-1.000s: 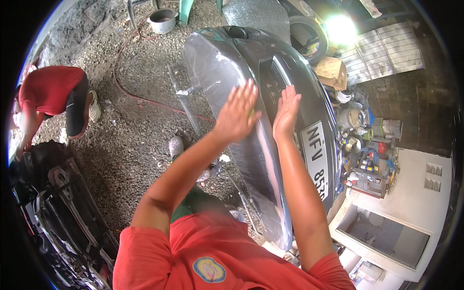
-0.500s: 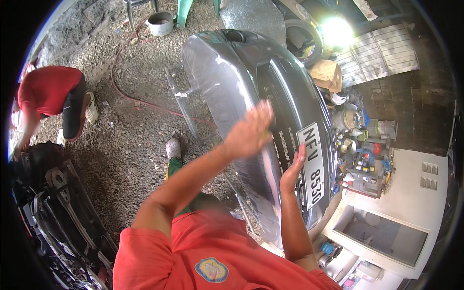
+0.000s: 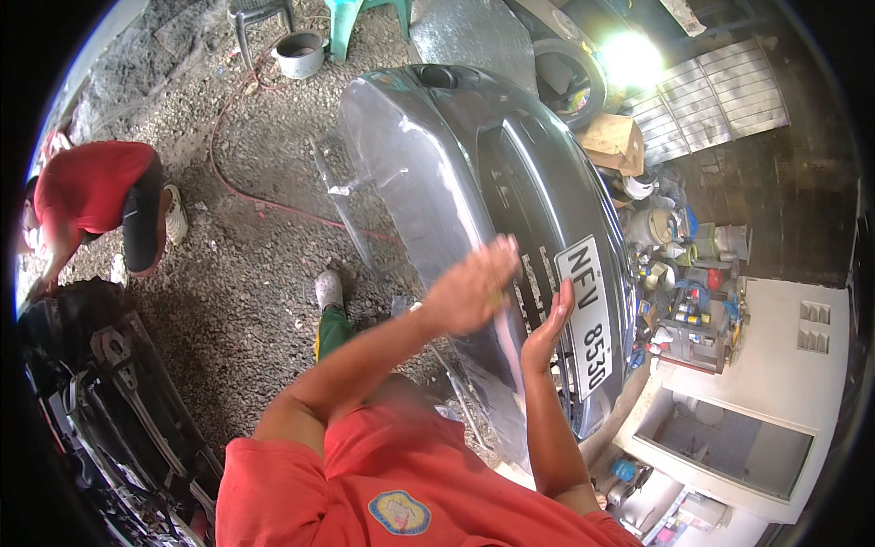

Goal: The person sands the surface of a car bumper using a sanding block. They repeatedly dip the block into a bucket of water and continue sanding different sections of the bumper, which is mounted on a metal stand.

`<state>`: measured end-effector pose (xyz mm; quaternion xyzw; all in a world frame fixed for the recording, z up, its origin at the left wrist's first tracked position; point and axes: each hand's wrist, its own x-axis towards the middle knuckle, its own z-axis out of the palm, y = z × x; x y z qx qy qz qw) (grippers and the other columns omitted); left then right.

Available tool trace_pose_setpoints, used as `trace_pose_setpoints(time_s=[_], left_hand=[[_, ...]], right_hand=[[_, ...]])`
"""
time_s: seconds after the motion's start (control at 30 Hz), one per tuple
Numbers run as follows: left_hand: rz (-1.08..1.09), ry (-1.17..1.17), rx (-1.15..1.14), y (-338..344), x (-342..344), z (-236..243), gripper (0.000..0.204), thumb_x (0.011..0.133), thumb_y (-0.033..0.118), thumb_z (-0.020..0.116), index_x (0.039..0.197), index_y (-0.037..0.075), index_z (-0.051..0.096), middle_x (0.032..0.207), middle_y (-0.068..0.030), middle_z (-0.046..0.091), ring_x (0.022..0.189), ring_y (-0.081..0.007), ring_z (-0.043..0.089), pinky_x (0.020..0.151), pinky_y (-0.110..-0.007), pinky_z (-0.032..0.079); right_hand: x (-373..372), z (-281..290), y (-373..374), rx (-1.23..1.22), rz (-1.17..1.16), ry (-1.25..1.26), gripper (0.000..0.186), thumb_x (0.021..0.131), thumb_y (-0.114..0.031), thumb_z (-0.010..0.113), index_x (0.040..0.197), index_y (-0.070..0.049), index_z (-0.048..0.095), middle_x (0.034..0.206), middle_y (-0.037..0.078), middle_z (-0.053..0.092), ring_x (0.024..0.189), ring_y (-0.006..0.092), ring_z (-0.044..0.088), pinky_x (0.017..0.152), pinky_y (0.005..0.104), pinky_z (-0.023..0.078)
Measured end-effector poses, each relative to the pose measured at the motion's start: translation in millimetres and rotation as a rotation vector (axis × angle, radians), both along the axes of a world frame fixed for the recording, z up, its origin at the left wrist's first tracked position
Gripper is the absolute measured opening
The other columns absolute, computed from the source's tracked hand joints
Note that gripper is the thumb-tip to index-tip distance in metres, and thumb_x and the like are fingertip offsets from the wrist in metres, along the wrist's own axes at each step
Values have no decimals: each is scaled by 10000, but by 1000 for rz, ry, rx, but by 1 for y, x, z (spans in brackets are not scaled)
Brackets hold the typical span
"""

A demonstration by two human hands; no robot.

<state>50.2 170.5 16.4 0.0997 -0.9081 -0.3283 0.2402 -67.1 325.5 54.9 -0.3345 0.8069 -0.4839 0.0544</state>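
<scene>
A dark grey car bumper (image 3: 540, 210) with a white number plate (image 3: 583, 314) stands tilted before me, its rim side dull and streaked with pale patches. My left hand (image 3: 469, 290) lies over the bumper's near ridge, fingers stretched out and slightly blurred. A small yellowish spot shows at that hand's edge, too small to name. Beside the plate, my right hand (image 3: 547, 330) rests against the bumper with its fingers straight and upright. Whatever is under the left palm is hidden.
A metal stand (image 3: 351, 219) shows beside the bumper, and a red hose (image 3: 264, 197) crosses the gravel. At left, a person in red (image 3: 96, 187) crouches by a black car part (image 3: 118, 365). Cans and tools crowd a rack (image 3: 688, 319) at right. A pot (image 3: 299, 62) stands at the back.
My left hand has slid down along the bumper's ridge, closer to my right hand. The right hand stays beside the plate. The view has shifted slightly.
</scene>
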Motion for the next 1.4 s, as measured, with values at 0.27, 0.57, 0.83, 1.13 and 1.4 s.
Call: trace_pose_setpoints(time_s=[0.27,0.57,0.83,1.13,1.4], left_hand=[[437,-105,-160,-144,-31,0,694,1042,413,400,1537,-57,275,1638,-233,185,1538,-339,142,1260,-412,93],[295,-129,-7,-162,-23,0,674,1051,410,386,1540,-43,282,1634,-221,209,1541,-315,138,1262,-406,98],[353,-1,27,-136,-21,-6,642,1064,385,388,1502,-78,319,1610,-229,258,1523,-346,181,1254,-406,146],[394,-47,330,-213,-15,-16,605,1077,402,346,1480,-49,381,1615,-216,257,1532,-330,159,1250,-387,149],[330,137,475,-274,-6,-64,617,1073,398,352,1513,-34,341,1635,-189,232,1544,-316,123,1248,-383,132]], right_hand=[[6,6,-10,65,40,28,627,1087,-431,190,1526,2,304,1593,171,274,1488,289,267,1229,442,222],[6,9,-8,159,72,109,628,1083,-412,227,1524,29,295,1592,225,271,1488,359,250,1211,471,212],[6,11,-9,150,96,109,647,1080,-430,283,1523,41,283,1582,244,279,1475,397,262,1190,491,253],[4,8,-13,220,148,197,660,1073,-417,301,1551,32,225,1596,223,261,1477,362,274,1202,470,238],[6,44,-170,180,408,248,700,1066,-417,327,1559,54,169,1617,278,178,1502,431,187,1223,492,176]])
